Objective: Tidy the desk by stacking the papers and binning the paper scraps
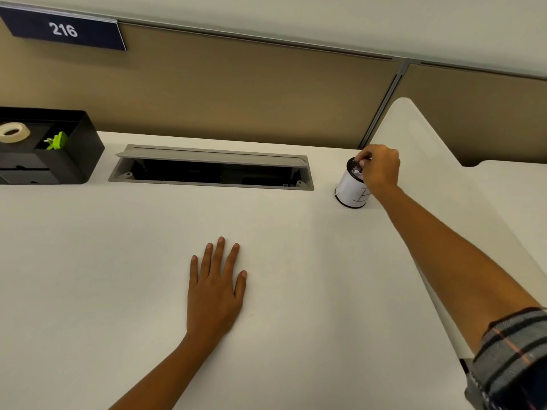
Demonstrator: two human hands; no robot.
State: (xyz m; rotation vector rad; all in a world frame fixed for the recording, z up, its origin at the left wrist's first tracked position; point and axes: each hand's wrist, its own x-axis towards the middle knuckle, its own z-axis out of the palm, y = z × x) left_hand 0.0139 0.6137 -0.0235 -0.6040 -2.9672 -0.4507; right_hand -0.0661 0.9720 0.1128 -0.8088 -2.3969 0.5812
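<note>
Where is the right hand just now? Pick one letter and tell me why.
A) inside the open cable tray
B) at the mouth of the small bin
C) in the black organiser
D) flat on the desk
B: the right hand hangs with curled fingers at the mouth of the small bin; it is the left hand that lies flat on the desk.

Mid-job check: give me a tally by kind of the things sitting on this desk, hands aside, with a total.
Bin: 1
Paper scrap showing inside the bin: 1
Black organizer: 1
Tape roll: 1
Green clip: 1
Total: 5
</note>
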